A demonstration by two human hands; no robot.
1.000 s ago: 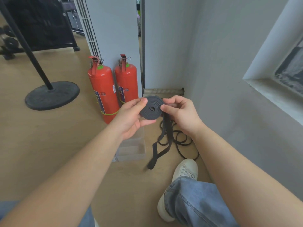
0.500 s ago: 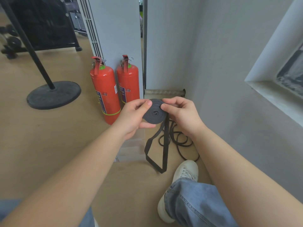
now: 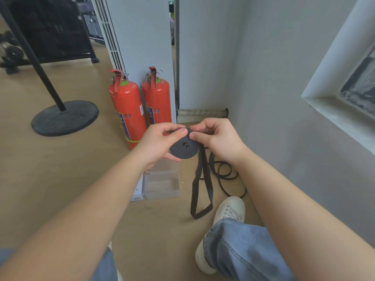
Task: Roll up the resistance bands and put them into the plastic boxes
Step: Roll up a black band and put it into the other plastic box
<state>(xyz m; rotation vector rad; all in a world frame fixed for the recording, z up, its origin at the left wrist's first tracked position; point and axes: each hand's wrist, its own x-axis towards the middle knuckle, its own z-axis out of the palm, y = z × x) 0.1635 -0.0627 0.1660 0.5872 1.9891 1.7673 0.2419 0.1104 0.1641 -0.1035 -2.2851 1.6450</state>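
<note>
1. Two legs in blue jeans (image 3: 243,250) are seen nearest, with a white shoe (image 3: 230,211) set on a light wooden floor (image 3: 50,169).
2. Just beyond the shoe, the unrolled end of the resistance band (image 3: 202,191) hangs as a flat, dark grey loop. Whether its bottom touches the floor cannot be told.
3. Left of that loop, a clear plastic box (image 3: 162,185) lies open on the floor. To the right, thinner black bands (image 3: 225,175) are heaped loosely near the wall (image 3: 274,78).
4. Above the box, the roll (image 3: 184,150) is held between both hands. It is a tight, flat, matte grey spiral with its layers showing on the face.
5. The left hand (image 3: 156,142) is curled under and around the roll, thumb on its upper edge. The right hand (image 3: 219,138) pinches the upper right edge between thumb and forefinger.
6. Behind the hands, two red fire extinguishers (image 3: 126,110) are stood upright side by side against a white column (image 3: 138,37). A pipe (image 3: 203,112) lies at the foot of the grey wall.
7. Farther left, a round black stand base (image 3: 65,117) carries a slanted pole. On the right, a window recess (image 3: 345,88) is set into the wall.
</note>
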